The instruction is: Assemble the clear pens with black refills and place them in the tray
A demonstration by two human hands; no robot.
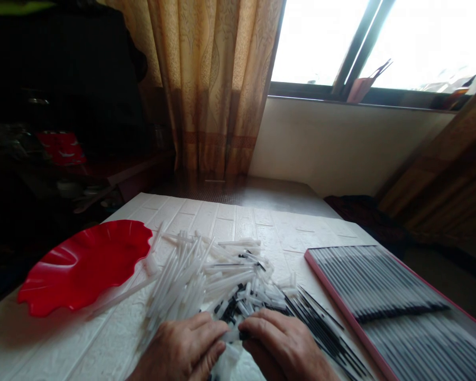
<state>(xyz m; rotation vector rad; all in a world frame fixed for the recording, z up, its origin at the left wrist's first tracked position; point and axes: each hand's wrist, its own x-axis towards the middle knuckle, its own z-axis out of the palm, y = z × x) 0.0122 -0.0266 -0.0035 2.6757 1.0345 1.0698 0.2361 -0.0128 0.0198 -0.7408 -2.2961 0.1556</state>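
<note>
My left hand (184, 341) and my right hand (281, 338) meet at the near side of the white table. Their fingers are closed around the two ends of a short translucent white pen piece (233, 335), with a dark part at the right-hand end. Just beyond my fingers is a heap of small black and white pen pieces (246, 299). Translucent white plastic tubes (180, 275) lie piled behind my left hand. To the right of my right hand lie thin dark rods (321, 325), like pen refills.
At the left stands a red wavy-rimmed plate (91, 264). On the right, a pink-edged tray (329, 291) holds rows of slim, pen-like sticks. The table (226, 214) has a brick-pattern cover. Behind it are a dark surface (277, 196), a curtain (210, 95) and a window.
</note>
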